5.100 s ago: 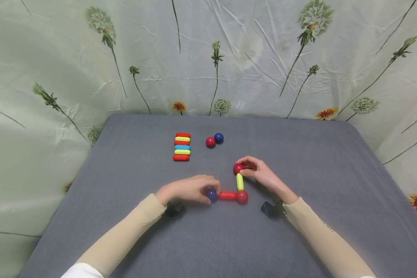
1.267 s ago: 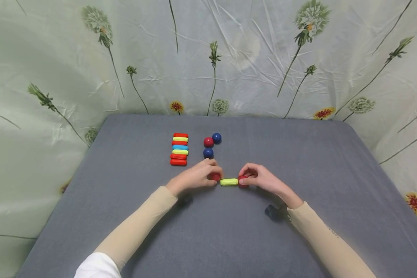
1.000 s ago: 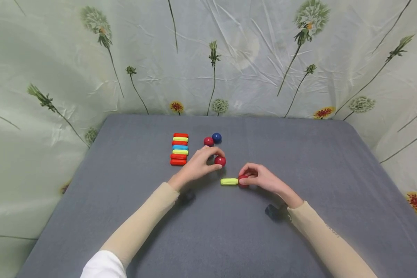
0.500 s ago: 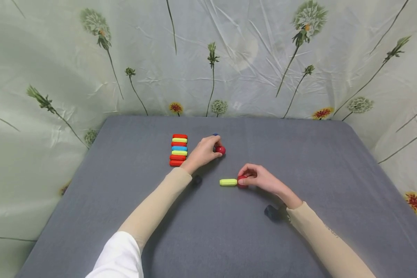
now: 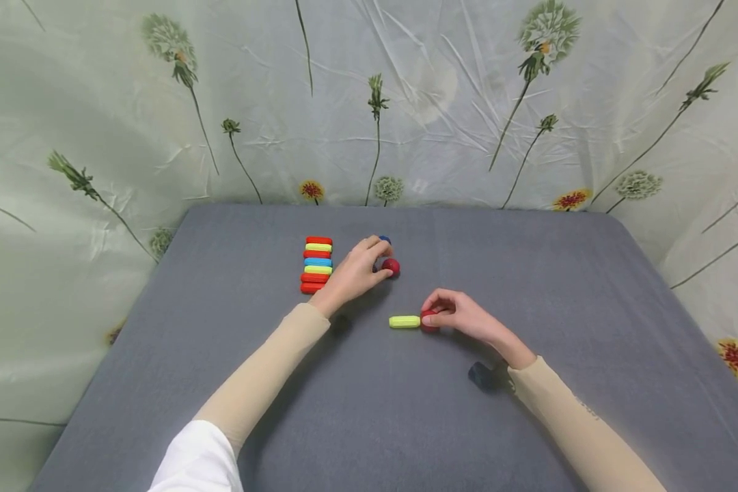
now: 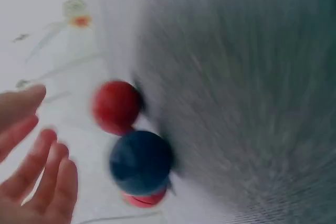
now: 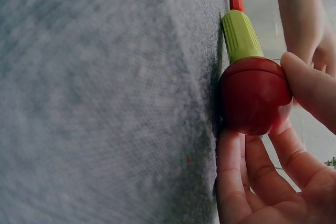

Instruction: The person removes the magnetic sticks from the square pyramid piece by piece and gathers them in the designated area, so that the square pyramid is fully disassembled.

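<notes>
My left hand (image 5: 357, 270) is just left of a red ball (image 5: 391, 267), its fingers loosely spread. In the left wrist view those fingers stand apart from the red ball (image 6: 116, 107) and a dark blue ball (image 6: 140, 162); part of another red ball (image 6: 146, 200) shows behind. In the head view the hand mostly covers a blue ball (image 5: 385, 240) and the others. Lower right, my right hand (image 5: 467, 320) pinches a red ball (image 7: 255, 95) between thumb and fingers, low at the table. A yellow-green ribbed rod (image 5: 404, 322) joins it, pointing left, end free.
A neat stack of red, yellow and blue rods (image 5: 317, 262) lies left of my left hand, its lower end near the wrist. The grey cloth-covered table (image 5: 559, 273) ends against a flowered curtain (image 5: 455, 137). A black wrist camera (image 5: 482, 376) hangs below my right wrist.
A red rod and a blue ball have come off and joined the others. My left hand took the red ball off the yellow rod, carried it up to the balls and let go.
</notes>
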Motion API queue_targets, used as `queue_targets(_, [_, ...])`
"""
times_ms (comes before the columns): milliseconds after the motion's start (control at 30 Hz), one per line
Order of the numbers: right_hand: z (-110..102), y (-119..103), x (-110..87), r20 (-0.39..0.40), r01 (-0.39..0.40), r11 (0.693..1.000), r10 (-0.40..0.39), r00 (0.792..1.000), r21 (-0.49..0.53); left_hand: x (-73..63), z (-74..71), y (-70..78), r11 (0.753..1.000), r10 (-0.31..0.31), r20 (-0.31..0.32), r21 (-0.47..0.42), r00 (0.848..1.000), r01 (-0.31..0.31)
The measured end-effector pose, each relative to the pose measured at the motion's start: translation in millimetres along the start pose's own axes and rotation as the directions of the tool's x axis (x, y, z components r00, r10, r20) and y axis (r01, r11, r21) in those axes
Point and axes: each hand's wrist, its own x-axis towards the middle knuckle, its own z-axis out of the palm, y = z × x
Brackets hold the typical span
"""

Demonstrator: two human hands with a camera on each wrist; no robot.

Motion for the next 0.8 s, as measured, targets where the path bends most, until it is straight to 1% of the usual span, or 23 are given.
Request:
queue_targets(33, [0, 0, -0.2, -0.001, 0.002, 1.0, -0.002, 1.0, 0.001, -3.5, -0.5, 3.2, 1.0, 0.021, 0.037, -0.016, 0.999, -0.02])
queue_targets(67, [-1, -1, -0.6, 0.0, 0.004, 1.0, -0.004, 1.0, 0.0, -7.0, -0.2, 6.5, 0.999, 0.035, 0.094, -0.03, 0.995, -0.032])
queue_targets(100, [-1, -1, -0.9, -0.001, 0.006, 1.0, -0.006, 1.0, 0.0, -10.1, 1.0, 10.0, 0.998, 0.046, 0.159, -0.058, 0.986, -0.037])
queue_targets(133, [-1, -1, -1.5, -0.001, 0.011, 1.0, -0.011, 1.0, 0.003, -13.0, 3.1, 13.5, 0.996, 0.054, 0.227, -0.076, 0.972, -0.038])
queue_targets(167, [-1, -1, -1.7, -0.001, 0.013, 1.0, -0.013, 1.0, 0.005, -15.4, 6.0, 16.8, 0.996, 0.055, 0.29, -0.078, 0.955, -0.033])
queue_targets(200, [-2, -2, -2.2, -0.002, 0.018, 1.0, -0.018, 1.0, 0.009, -17.6, 9.3, 19.8, 0.997, 0.052, 0.337, -0.071, 0.94, -0.029])
queue_targets(233, [-2, -2, -2.7, -0.005, 0.022, 1.0, -0.022, 1.0, 0.01, -19.3, 12.7, 22.6, 0.998, 0.043, 0.37, -0.054, 0.928, -0.025])
queue_targets(267, [-1, -2, -2.6, -0.006, 0.023, 1.0, -0.023, 1.0, 0.012, -20.3, 16.1, 24.9, 0.999, 0.04, 0.384, -0.041, 0.923, -0.026])
queue_targets(300, [-1, -2, -2.5, -0.008, 0.025, 1.0, -0.025, 1.0, 0.015, -21.0, 19.2, 26.8, 0.999, 0.041, 0.382, -0.023, 0.923, -0.035])
queue_targets(433, [-1, -2, -1.9, -0.016, 0.021, 1.0, -0.02, 1.0, 0.018, -22.1, 27.3, 31.4, 0.996, 0.026, 0.352, 0.069, 0.936, -0.054])
queue_targets(567, [0, -1, -2.3, -0.021, 0.013, 1.0, -0.013, 1.0, 0.005, -24.5, 28.0, 31.8, 0.994, -0.01, 0.334, 0.109, 0.942, -0.028])
queue_targets(667, [2, -1, -2.2, -0.028, 0.011, 1.0, -0.011, 1.0, -0.006, -28.8, 22.2, 30.3, 0.995, -0.009, 0.316, 0.098, 0.949, -0.023])
queue_targets(733, [3, -2, -2.1, -0.04, 0.009, 1.0, -0.01, 0.999, -0.004, -33.1, 15.6, 27.4, 0.997, 0.008, 0.298, 0.072, 0.955, -0.031])
queue_targets(800, [4, -3, -1.0, -0.059, 0.001, 1.0, -0.001, 0.998, -0.002, -39.2, 7.6, 22.6, 0.999, 0.022, 0.267, 0.04, 0.964, -0.034])
